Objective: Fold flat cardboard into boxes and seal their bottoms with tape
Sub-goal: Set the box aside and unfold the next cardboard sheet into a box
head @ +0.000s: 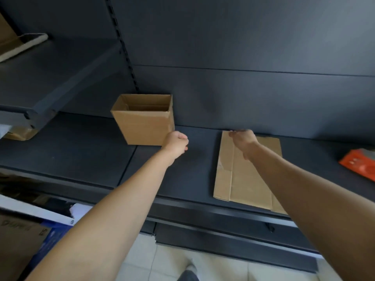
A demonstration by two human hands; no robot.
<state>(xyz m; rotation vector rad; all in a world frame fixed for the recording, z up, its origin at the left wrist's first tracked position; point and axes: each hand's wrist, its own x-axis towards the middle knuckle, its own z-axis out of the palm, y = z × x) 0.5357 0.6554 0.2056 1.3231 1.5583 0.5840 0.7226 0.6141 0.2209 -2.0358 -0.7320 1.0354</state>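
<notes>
Cardboard sheet gripped at far edge by right hand; left hand curled (empty) beside box

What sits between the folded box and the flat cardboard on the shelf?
Only the left hand, by the box; otherwise bare shelf up to the cardboard, head view.

Only blurred, illegible dark print on the brown cardboard at lower left.

Both bare arms stretch forward, well apart. The left hand is curled into a loose fist, knuckles up — holding nothing. The right hand reaches farther, back up, fingers bent down out of sight.
</notes>
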